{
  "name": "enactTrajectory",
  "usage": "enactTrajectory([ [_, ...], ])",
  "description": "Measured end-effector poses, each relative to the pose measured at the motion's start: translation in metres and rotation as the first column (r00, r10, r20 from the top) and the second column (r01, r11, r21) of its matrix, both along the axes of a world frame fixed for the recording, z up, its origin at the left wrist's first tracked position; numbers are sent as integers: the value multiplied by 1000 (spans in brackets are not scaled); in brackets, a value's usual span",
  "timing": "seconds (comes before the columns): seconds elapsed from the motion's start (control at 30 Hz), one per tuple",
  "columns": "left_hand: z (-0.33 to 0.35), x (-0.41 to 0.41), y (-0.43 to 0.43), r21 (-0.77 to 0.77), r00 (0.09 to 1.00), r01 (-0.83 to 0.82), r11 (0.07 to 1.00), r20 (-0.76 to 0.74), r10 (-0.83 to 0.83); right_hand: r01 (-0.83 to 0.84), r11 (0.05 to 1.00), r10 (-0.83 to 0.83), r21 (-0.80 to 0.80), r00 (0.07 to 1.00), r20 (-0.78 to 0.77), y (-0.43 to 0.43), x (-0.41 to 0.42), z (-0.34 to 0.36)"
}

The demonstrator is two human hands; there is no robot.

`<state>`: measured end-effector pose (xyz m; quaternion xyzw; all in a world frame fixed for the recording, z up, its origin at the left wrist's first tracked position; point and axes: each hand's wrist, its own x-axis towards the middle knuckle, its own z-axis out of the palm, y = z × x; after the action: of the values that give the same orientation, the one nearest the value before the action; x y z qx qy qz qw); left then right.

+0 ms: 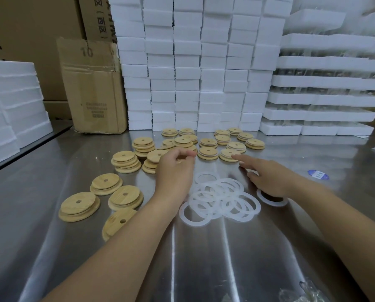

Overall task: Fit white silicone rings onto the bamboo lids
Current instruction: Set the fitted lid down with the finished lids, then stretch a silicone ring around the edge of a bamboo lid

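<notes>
Several white silicone rings (222, 200) lie in a loose pile on the steel table (204, 258), between my forearms. One more ring (272, 201) lies under my right wrist. Bamboo lids (79, 206) with a centre hole are spread and stacked at the left. Further back are more lids (208, 152) with a white band at their edge. My left hand (174, 171) is curled, its fingertips pinching a bamboo lid that is mostly hidden. My right hand (267, 182) has its index finger stretched out, touching a lid (226, 154).
Stacked white foam boxes (195, 68) wall off the back of the table, with foam trays (326, 99) to the right and more foam (14, 105) at the left. A cardboard box (92, 88) stands back left. A blue sticker (318, 174) and crumpled plastic (306, 290) lie at the right.
</notes>
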<state>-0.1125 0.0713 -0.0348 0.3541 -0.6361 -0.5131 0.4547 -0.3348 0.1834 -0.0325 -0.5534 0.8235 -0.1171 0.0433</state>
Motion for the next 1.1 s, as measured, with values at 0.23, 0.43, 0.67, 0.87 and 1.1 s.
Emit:
enactTrajectory([
  [0.23,-10,25,-32,-546,601,222,808,729,327,15,1000,-15,-4,999,-37,-4,1,-2],
  [0.43,-7,31,-30,-456,471,259,852,829,300,23,999,-23,-25,1000,-21,-3,2,-1],
  [0.67,-4,30,-25,-523,435,133,842,794,425,39,999,-39,12,999,11,1,1,10],
  [0.87,-6,28,-28,-569,586,121,813,702,404,101,987,-115,128,988,107,20,-8,37],
  [1.1,-2,20,-25,-447,860,-4,895,454,231,49,955,-115,293,970,215,25,-7,43],
])
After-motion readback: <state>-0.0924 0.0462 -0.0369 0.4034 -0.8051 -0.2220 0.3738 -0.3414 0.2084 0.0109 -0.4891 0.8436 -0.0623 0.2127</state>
